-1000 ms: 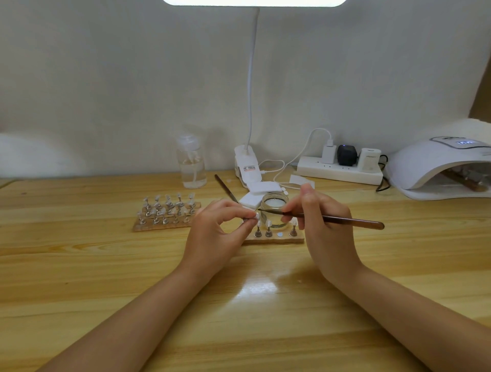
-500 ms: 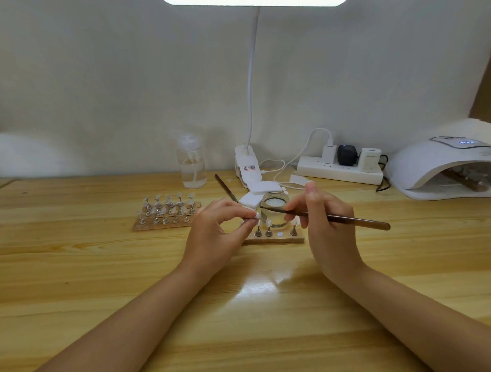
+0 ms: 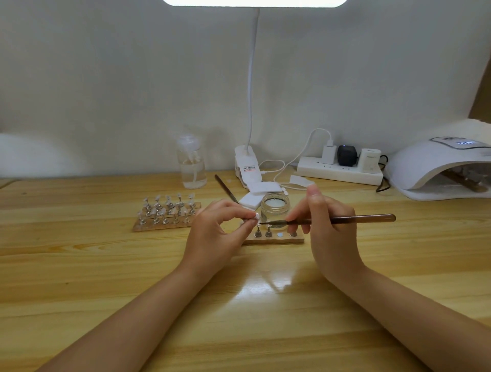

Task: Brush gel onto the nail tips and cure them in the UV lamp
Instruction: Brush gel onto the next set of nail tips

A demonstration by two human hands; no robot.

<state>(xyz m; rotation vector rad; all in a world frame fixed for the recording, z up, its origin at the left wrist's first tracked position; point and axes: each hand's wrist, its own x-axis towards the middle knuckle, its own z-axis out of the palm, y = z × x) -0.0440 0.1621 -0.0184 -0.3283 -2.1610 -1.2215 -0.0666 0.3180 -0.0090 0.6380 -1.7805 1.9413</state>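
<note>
Glossy wooden table (image 3: 79, 278), pale wall (image 3: 106, 79), perhaps a lit UV lamp (image 3: 435, 170).

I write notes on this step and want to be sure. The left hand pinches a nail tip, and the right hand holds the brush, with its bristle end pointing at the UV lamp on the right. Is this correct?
Not quite. In the head view the right hand holds the brush with its bristle end pointing left, at the nail tip that the left hand pinches. The handle end points towards the UV lamp. The rest is right.

Bright overhead lamp (image 3: 255, 2), tabletop glare
</note>
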